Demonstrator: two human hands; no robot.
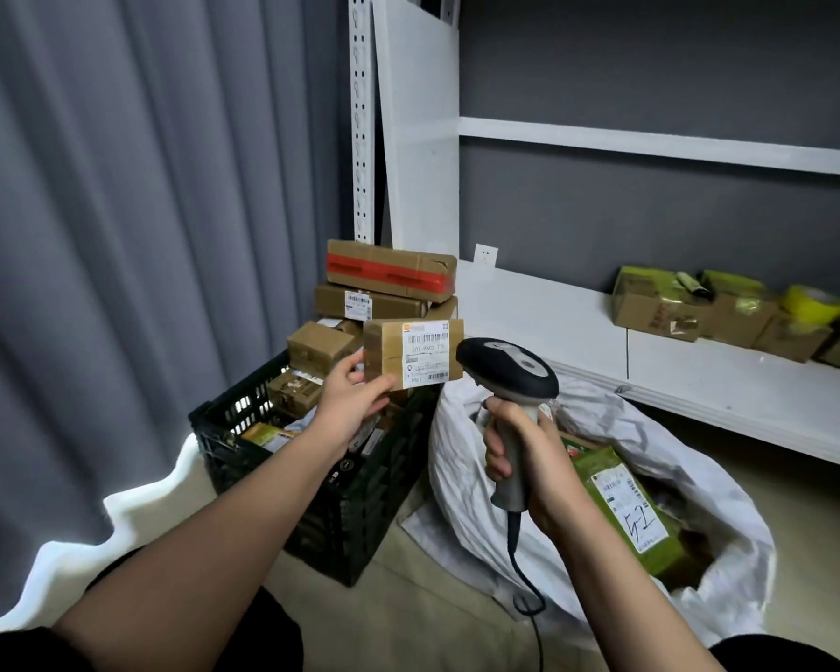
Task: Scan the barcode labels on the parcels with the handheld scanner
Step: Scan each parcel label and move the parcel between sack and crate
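Bare forearms reach up from the bottom edge: parcel held to a scanner over crate and sack.

Left hand (348, 405) pinches a small brown cardboard parcel (411, 354) by its lower corner, its white barcode label (426, 351) facing the camera; the print is too blurred to read. Right hand (522, 448) curls round the grey handle of the scanner (508, 368), whose rounded black head sits just beside the label; its cord runs off the bottom edge. Behind, taped boxes pile in a black slatted crate (331, 497). A crumpled white sack (466, 477) half hides a green parcel (626, 516). More boxes (699, 312) lie on the white shelf (651, 371), cut off at right.
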